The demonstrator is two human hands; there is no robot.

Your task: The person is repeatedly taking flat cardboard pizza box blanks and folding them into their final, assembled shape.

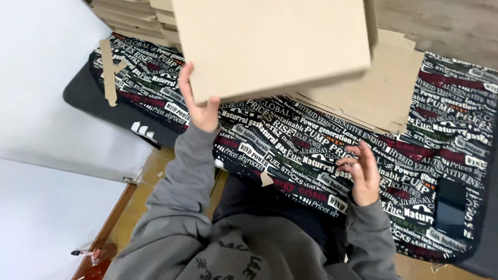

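Gripping a folded cardboard box (275, 44) by its near lower corner, the person's left hand (199, 103) lifts it clear of the table — thumb hidden behind the panel, fingers showing along its edge. Right hand (360, 173) hovers low over the cloth, fingers loosely curled and parted, holding nothing.

Nearest the camera, grey sweatshirt sleeves (184, 176) reach out from the person's lap. Beyond them lies a black cloth (290, 150) printed all over with white and red lettering, draped across the work surface. A small cardboard scrap (266, 179) rests at the cloth's near edge, and a dark flat phone-like object (450, 207) lies toward the right.

Farther out, a pile of flat cardboard blanks (384, 93) sits on the cloth just beyond the raised box, unfolded — judging by that pile, more pieces remain to be shaped, while the one in hand already looks assembled. A long cardboard strip (108, 72) lies at the far left of the cloth. At the top left a stack of finished boxes (135, 18) stands behind — how many cannot be told.

White panels (46, 103) fill the left side; a tiled floor (150, 171) shows below the table edge.
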